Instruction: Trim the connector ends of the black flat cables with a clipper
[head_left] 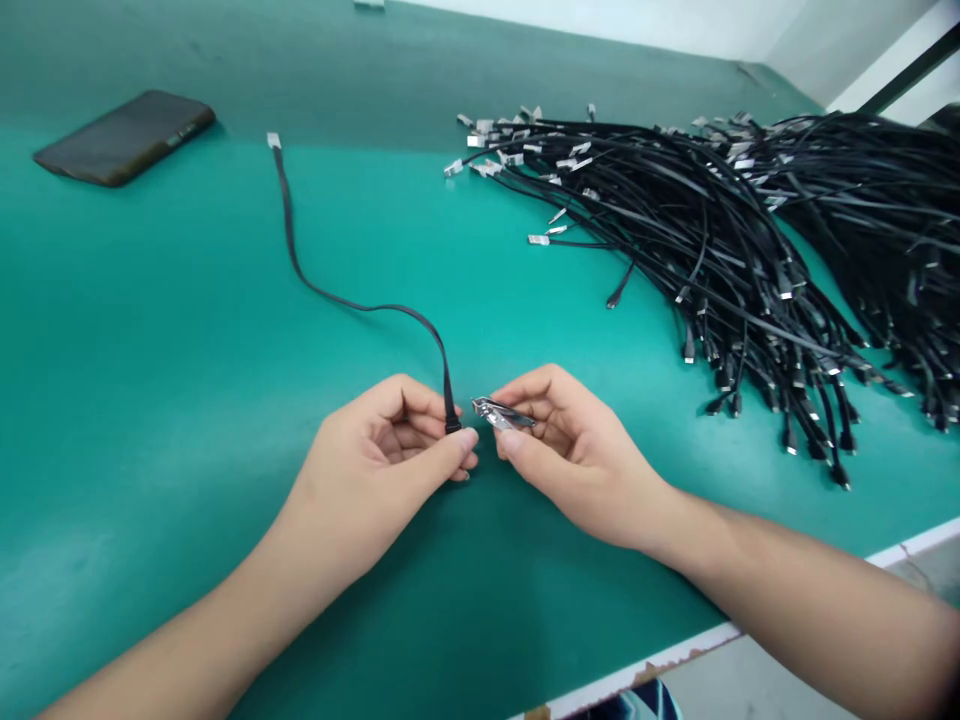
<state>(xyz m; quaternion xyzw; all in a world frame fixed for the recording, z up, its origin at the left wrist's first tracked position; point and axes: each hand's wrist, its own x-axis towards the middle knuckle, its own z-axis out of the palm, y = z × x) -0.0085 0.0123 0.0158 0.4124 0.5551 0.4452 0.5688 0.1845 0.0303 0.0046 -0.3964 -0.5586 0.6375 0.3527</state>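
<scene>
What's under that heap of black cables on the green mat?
Only the green work mat shows, in gaps near the edges of the heap. The dense middle of the black flat cables covers whatever lies beneath, so that can't be seen.

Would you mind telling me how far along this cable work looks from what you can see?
Nothing looks clearly finished, though one flat black cable lies apart from the heap. In hand: the left hand pinches its end, and the right hand holds a metal nail clipper. Left: a large heap of similar cables on the green mat.
</scene>
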